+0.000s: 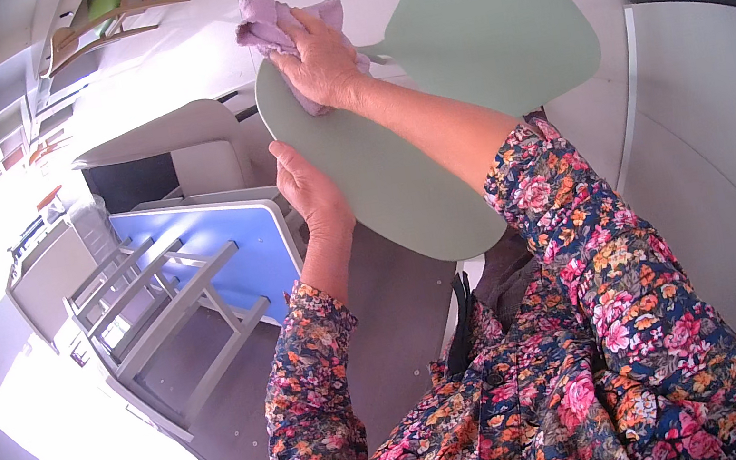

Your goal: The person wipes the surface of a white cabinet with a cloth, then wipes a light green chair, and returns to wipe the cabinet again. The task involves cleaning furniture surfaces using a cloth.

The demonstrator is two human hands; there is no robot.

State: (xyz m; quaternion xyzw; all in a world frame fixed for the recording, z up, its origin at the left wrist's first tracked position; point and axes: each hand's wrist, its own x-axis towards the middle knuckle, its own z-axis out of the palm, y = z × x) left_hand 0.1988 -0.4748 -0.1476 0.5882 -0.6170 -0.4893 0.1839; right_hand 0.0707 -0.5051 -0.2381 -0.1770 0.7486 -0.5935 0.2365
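A pale green chair [395,175] lies in front of me, with its smooth oval panel angled across the middle. A narrow neck seems to join this panel to a broader, rounded green panel [487,23] at the upper right. My left hand [315,191] grips the oval panel's left edge, thumb on the upper face and fingers hidden. Pressed against the far end of that panel is a crumpled pinkish-purple cloth [263,22], held under my right hand [324,63]. The cloth hangs partly past the panel's edge.
To the left, a table with a blue top [217,232] lies on its side, its grey metal legs [174,326] pointing left. Behind it stands a light upholstered seat [165,135]. A wooden chair frame [112,28] is at the upper left. A pale panel [700,141] borders the right.
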